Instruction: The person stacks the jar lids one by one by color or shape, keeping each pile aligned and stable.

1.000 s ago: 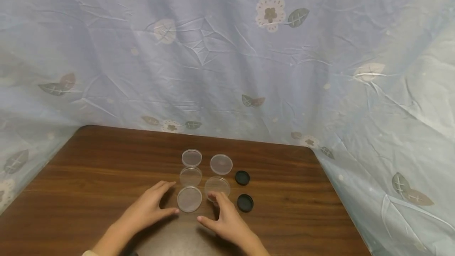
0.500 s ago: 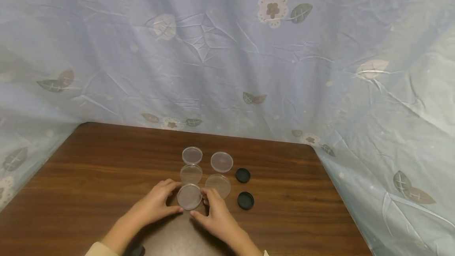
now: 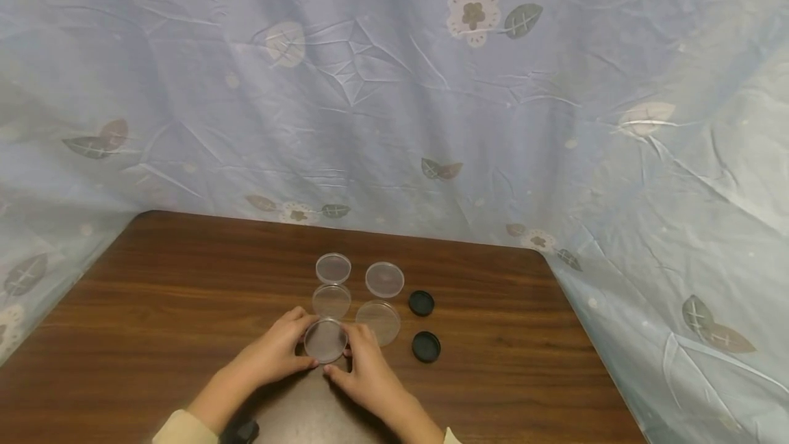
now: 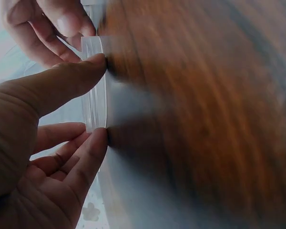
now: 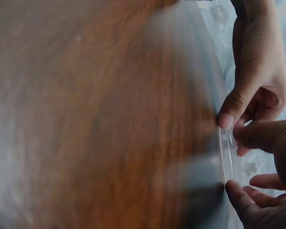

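A clear round petri dish (image 3: 325,340) lies flat on the brown table at the near end of the group of dishes. My left hand (image 3: 282,348) holds its left side; in the left wrist view the thumb and a finger rest on the rim of this dish (image 4: 96,112). On the opposite side, my right hand (image 3: 368,365) grips the rim between thumb and fingers. Side-on, the right wrist view shows the dish (image 5: 227,160) low against the wood, with both hands around it. Its underside is hidden.
Just beyond stand more clear dishes, one behind the held dish (image 3: 331,301), another at the back (image 3: 333,268), and two to the right (image 3: 378,323). Two small black round lids or dishes (image 3: 426,347) sit farther right. A patterned curtain (image 3: 382,88) encloses the table (image 3: 203,279).
My right hand has come left from over the neighbouring dish to the near dish's rim, and my left hand has closed in from the left. The near dish has shifted slightly left.
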A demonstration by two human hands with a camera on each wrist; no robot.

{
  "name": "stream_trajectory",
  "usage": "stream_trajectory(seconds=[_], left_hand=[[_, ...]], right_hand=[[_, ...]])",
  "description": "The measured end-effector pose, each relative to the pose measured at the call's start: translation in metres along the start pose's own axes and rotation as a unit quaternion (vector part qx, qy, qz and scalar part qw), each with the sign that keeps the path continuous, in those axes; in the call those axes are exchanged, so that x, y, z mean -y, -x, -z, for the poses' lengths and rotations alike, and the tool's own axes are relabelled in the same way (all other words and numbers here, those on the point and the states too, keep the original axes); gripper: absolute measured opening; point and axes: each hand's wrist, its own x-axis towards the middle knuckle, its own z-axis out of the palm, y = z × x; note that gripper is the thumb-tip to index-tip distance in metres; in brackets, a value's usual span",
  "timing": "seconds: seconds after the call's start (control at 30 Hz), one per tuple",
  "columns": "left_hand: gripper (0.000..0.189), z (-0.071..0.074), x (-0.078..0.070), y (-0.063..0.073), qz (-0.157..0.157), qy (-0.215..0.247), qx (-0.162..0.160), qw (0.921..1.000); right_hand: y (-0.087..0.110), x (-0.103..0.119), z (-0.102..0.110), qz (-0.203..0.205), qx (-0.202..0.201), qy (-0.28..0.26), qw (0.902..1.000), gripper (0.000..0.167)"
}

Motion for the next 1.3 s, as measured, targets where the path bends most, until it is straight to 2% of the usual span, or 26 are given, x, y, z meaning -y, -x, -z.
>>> stream_trajectory(seconds=[0.23,0.53,1.13,1.3], left_hand=[[0.068,0.001,-0.001,-0.002,0.004,0.000,0.001,1.0000],[0.067,0.002,-0.001,-0.004,0.011,-0.006,0.005,0.9999],[0.064,0.000,-0.001,0.003,0.001,0.005,-0.008,0.9999],[0.064,0.000,-0.003,0.006,0.008,0.008,-0.004,0.9999]], right_hand=[[-0.004,-0.001,-0.008,-0.010,-0.021,0.030,0.9993,0.068],[-0.008,-0.001,-0.009,-0.003,-0.036,0.059,0.9976,0.067],[-0.006,-0.001,-0.010,0.006,-0.033,0.085,0.9958,0.065],[-0.006,0.000,-0.008,0.002,-0.025,0.089,0.9957,0.066]])
